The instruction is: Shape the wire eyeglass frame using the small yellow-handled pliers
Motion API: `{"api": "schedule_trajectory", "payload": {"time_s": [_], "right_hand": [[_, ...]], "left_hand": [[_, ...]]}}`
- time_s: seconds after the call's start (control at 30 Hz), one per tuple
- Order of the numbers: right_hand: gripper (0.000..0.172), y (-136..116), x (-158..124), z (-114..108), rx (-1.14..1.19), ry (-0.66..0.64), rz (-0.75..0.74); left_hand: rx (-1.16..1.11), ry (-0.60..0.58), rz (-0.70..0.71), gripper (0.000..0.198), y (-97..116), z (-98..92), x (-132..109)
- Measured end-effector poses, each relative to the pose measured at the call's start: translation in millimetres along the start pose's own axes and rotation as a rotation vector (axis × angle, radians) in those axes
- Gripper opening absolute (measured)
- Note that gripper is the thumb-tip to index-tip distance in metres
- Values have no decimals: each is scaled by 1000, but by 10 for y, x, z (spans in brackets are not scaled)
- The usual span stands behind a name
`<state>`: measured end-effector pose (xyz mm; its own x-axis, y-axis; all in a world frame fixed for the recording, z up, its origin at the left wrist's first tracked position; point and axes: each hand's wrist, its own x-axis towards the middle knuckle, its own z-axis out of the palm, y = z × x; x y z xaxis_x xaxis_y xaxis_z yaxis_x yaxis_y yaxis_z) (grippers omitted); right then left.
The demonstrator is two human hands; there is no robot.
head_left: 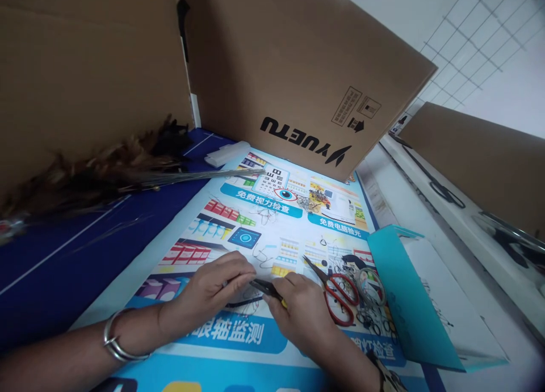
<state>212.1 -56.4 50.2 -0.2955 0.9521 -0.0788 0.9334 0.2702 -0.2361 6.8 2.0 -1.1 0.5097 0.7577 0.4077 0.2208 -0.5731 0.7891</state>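
My right hand (303, 308) is wrapped round a pair of pliers (264, 287) with dark jaws and a bit of yellow on the handle. The jaws point left, toward the fingertips of my left hand (223, 279). Thumb and forefinger of that hand are pinched together beside the jaw tips; whatever is between them is too small to make out. Beneath the hands lies a printed sheet (238, 361), with a thin dark strand near the fingers. Red-handled scissors (343, 293) lie open just right of my right hand.
Beside the scissors sit a clear roll (371, 286) and small dark wire loops (377, 324). A teal box (419, 324) with a white inside stands at right. Brown feathers (102, 171) with long thin stems lie at left. Tall cardboard panels (276, 57) wall the back.
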Motion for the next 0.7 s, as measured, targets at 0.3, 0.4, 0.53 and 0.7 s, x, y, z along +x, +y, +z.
{"api": "schedule_trajectory", "payload": {"time_s": [0.3,0.4,0.53,0.7], "right_hand": [[16,-18,0,-28,-47,-39,-4],[16,-13,-5,-34,-50,-49,-11],[17,-5,-11,-44,-37,-52,-18],[19,9,-10,-39,24,-52,-16]], "left_hand": [[56,-54,38,15,-12,0,-38],[69,-64,60,15,-12,3,-39],[67,-65,64,15,-16,3,-54],[7,-76,18,18,14,-20,-33]]}}
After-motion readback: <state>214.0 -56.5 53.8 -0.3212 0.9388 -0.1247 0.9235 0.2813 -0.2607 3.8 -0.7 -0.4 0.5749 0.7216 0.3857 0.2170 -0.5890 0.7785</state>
